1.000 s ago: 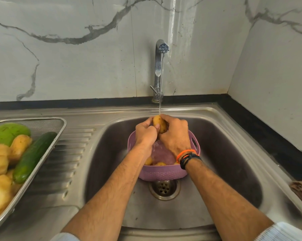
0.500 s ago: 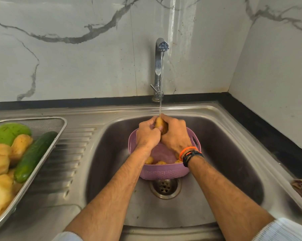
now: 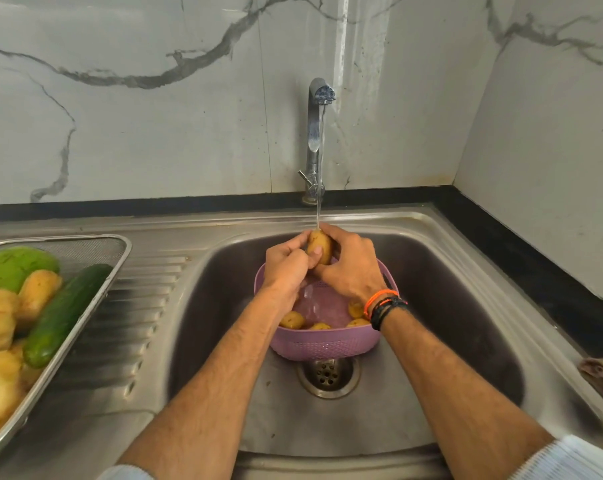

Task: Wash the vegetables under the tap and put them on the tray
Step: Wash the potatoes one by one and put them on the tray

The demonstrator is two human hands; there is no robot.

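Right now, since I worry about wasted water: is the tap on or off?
On. A thin stream falls from the tap onto the potato held by both hands.

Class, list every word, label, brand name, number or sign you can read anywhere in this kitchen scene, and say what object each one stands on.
None: no readable text shows anywhere.
The tap, the purple basket, the tray and the sink carry no print; the wall shows only marble veining.
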